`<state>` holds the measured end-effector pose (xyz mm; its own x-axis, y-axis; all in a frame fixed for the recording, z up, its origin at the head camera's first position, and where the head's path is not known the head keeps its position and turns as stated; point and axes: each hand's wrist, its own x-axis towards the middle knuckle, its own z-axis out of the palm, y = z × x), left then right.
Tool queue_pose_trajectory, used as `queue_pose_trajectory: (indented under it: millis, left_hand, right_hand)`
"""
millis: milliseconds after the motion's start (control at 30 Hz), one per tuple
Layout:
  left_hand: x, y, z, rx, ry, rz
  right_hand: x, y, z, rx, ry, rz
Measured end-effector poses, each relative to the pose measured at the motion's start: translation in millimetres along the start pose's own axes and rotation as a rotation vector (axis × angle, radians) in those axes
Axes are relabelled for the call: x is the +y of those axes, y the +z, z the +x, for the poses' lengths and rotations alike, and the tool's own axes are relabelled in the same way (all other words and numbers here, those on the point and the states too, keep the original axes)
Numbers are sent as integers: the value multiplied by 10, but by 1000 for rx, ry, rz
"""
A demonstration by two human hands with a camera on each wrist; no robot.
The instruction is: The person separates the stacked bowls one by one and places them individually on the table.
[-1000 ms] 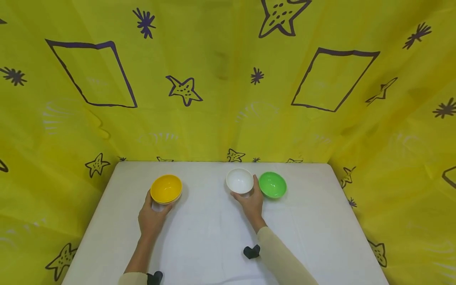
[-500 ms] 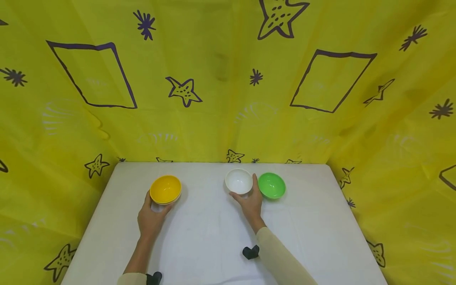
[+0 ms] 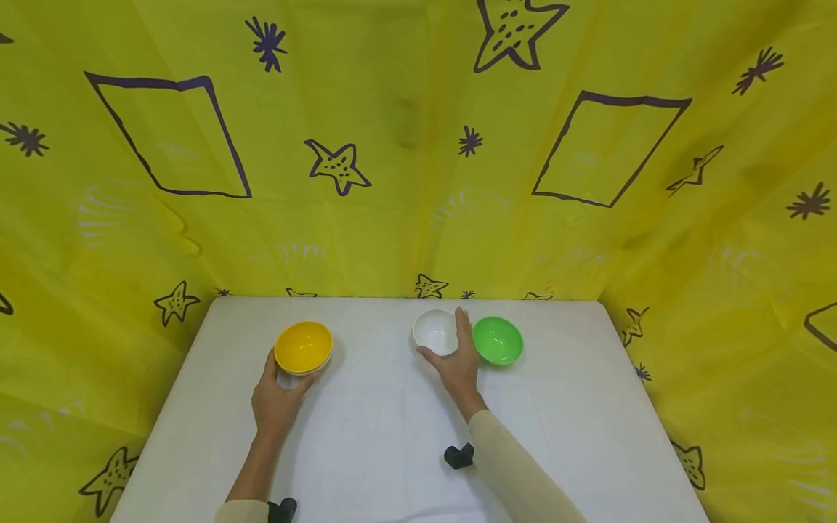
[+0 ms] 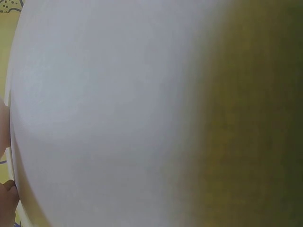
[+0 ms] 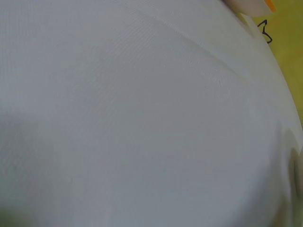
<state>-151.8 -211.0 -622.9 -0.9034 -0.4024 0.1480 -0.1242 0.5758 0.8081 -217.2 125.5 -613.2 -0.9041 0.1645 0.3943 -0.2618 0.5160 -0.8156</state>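
In the head view, my left hand [image 3: 277, 403] grips a yellow bowl [image 3: 304, 347] from its near side, thumb on the right and fingers on the left. A pale outer surface shows below the yellow rim. My right hand [image 3: 459, 363] is spread at the near right of a white bowl [image 3: 433, 331], its fingers straight and overlapping the right rim, the thumb at the front rim. Just right of those fingers stands a green bowl [image 3: 498, 341]. Both wrist views mostly show white tablecloth; a pale bowl wall [image 5: 253, 5] with orange inside peeks in at the right wrist view's top.
The white-covered table [image 3: 373, 436] ends at the back against a yellow curtain [image 3: 392, 232] printed with stars and frames. More yellow curtain closes in both sides. A black wrist-worn piece [image 3: 459, 456] sits by the right sleeve [image 3: 516, 465].
My right hand's fingers have straightened and loosened from the white bowl's side, now lying over its right rim. The left hand and the bowls stay in place.
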Motion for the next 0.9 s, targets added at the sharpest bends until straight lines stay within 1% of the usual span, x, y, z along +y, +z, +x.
queue_pose_trajectory:
  millis: [67, 167, 267, 333, 400, 600, 700, 800, 900]
  left_hand:
    - [3, -1, 0, 2, 2, -2]
    - [-9, 4, 4, 2, 1, 1]
    - [-18, 4, 4, 4, 1, -2]
    - [-17, 2, 1, 6, 2, -3]
    - [-10, -2, -2, 6, 3, -4]
    - [-7, -16, -4, 0, -4, -7]
    - [-11, -9, 2, -3, 3, -15]
    - [-20, -4, 7, -1, 17, -17]
    - [-37, 0, 16, 5, 22, -6]
  right_hand:
    - [-31, 16, 22, 9, -69, -29]
    - [-107, 56, 51, 14, -163, -25]
    - [-201, 127, 75, 0, -235, -7]
    - [-274, 189, 84, -19, -259, 5]
    - [-357, 255, 85, -41, -257, 10]
    - [-614, 468, 51, -144, -164, 48]
    - [-706, 552, 25, -181, -137, 70]
    - [-777, 620, 1, -215, -130, 75]
    - [-823, 682, -18, -248, -146, 60]
